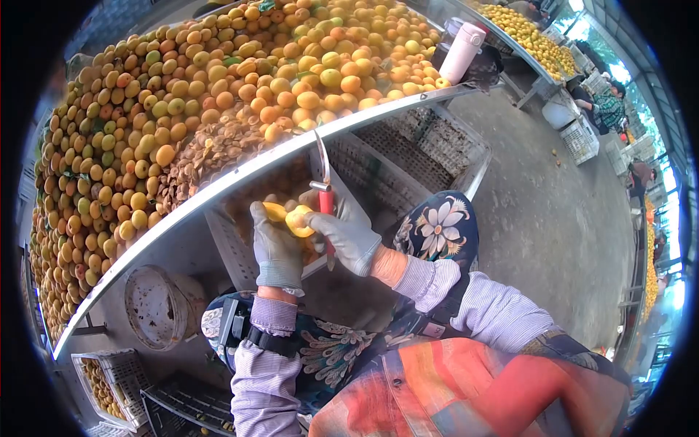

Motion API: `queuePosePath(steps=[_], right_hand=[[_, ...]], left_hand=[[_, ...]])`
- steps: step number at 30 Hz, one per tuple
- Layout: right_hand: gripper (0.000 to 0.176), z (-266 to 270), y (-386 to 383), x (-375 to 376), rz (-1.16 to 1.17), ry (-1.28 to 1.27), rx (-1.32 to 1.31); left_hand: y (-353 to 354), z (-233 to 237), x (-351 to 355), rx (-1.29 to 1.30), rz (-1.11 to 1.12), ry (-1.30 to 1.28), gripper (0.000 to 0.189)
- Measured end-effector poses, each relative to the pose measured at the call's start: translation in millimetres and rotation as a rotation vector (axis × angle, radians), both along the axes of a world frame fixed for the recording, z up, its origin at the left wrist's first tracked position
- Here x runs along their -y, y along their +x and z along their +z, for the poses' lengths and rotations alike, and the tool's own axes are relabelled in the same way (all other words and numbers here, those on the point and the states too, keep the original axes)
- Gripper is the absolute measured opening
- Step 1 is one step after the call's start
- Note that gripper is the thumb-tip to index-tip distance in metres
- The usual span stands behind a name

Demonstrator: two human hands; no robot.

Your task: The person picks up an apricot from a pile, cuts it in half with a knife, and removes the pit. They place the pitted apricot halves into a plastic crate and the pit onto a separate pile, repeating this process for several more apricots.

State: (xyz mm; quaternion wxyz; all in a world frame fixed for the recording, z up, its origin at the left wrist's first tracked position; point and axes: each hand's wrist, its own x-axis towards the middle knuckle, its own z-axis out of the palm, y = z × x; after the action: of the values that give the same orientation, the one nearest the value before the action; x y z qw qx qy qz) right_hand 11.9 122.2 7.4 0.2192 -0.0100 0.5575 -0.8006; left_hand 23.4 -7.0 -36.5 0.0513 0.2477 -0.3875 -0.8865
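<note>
Both my hands wear pale grey work gloves and meet over a crate under the table edge. My left hand [277,247] is closed on a yellow piece of apricot [274,212]. My right hand [349,233] is closed round the red handle of a curved knife [325,200], whose blade points up toward the table rim. Its fingertips also press on an opened apricot [299,221], flesh showing, which lies between the two hands. Below them, the crate [229,244] holds more orange fruit, partly hidden by my gloves.
A heap of apricots [291,58] covers the metal-rimmed table, with a pile of brown pits [211,153] near its edge. A pink flask [462,52] stands at the right end. A white bucket [164,306] and a crate of apricots [109,386] sit lower left. People work farther right.
</note>
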Motion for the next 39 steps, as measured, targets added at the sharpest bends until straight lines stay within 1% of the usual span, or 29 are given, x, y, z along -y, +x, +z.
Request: queuePosePath(steps=[1, 2, 6, 7, 8, 10, 11, 13, 15, 17, 19, 20, 22, 23, 24, 26, 27, 28, 30, 32, 34, 35, 37, 39], right_hand=[[0.036, -3, -5, 0, 0.001, -0.027, 0.056], [0.036, -5, -8, -1, 0.001, -0.028, 0.053], [0.039, -3, -14, 1, -0.012, 0.035, 0.058], [0.04, -1, -15, 1, -0.014, 0.069, 0.055], [0.04, -8, -18, 3, -0.017, 0.065, 0.052], [0.039, -28, -24, 6, -0.049, 0.118, -0.155], [0.039, -33, -26, 7, -0.05, 0.117, -0.155], [0.035, -38, -26, 9, -0.042, 0.121, -0.149], [0.032, -35, -24, 8, -0.024, 0.101, -0.124], [0.03, -34, -23, 8, -0.005, 0.083, -0.098], [0.026, -33, -24, 7, -0.033, 0.122, -0.15], [0.026, -32, -26, 5, -0.033, 0.122, -0.15], [0.023, -27, -34, -3, -0.092, 0.1, -0.249], [0.018, -1, -32, -3, -0.191, -0.036, -0.039], [0.017, 7, -39, -7, -0.257, -0.099, -0.077], [0.021, 30, -49, -24, -0.242, -0.135, -0.037], [0.016, 38, -51, -28, -0.248, -0.166, -0.017], [0.016, 45, -51, -30, -0.258, -0.165, -0.019], [0.01, 57, -51, -28, -0.271, -0.303, -0.101], [0.009, 60, -48, -25, -0.28, -0.3, -0.121], [0.009, 58, -48, -23, -0.194, -0.309, -0.144], [0.01, 56, -48, -20, -0.202, -0.315, -0.101], [0.008, 57, -44, -17, -0.211, -0.277, -0.084], [0.01, 57, -40, -13, -0.229, -0.239, -0.084]], left_hand=[[-2, -3, 0, -0.048, 0.032, 0.029, 0.057], [-1, -4, 2, -0.052, 0.033, 0.029, 0.057], [1, -5, 7, -0.09, -0.043, -0.221, 0.056], [0, 2, 6, -0.1, -0.064, -0.286, 0.056], [1, 9, 4, -0.104, -0.066, -0.289, 0.056], [6, 27, -3, -0.128, -0.088, -0.397, 0.054], [7, 32, -4, -0.128, -0.089, -0.398, 0.054], [8, 38, -4, -0.104, -0.118, -0.344, 0.047], [4, 17, 3, -0.117, -0.154, -0.34, 0.043], [2, 8, 6, -0.129, -0.189, -0.334, 0.04], [1, 5, 6, -0.102, -0.162, -0.408, 0.034], [1, 5, 5, -0.102, -0.162, -0.409, 0.034], [1, 8, 3, -0.101, -0.119, -0.312, 0.034], [2, 11, 2, -0.101, -0.118, -0.313, 0.034], [3, 17, 1, -0.12, -0.146, -0.263, 0.035], [7, 27, -3, -0.139, -0.187, -0.207, 0.036], [8, 32, -5, -0.148, -0.266, -0.128, 0.038], [9, 36, -7, -0.158, -0.344, -0.051, 0.041], [10, 41, -11, -0.193, -0.402, -0.064, 0.043], [13, 39, -15, -0.223, -0.456, -0.076, 0.046], [15, 35, -16, -0.264, -0.542, -0.067, 0.05], [15, 32, -15, -0.271, -0.568, -0.073, 0.054], [16, 31, -17, -0.275, -0.566, -0.093, 0.055], [17, 30, -17, -0.281, -0.564, -0.113, 0.057]])
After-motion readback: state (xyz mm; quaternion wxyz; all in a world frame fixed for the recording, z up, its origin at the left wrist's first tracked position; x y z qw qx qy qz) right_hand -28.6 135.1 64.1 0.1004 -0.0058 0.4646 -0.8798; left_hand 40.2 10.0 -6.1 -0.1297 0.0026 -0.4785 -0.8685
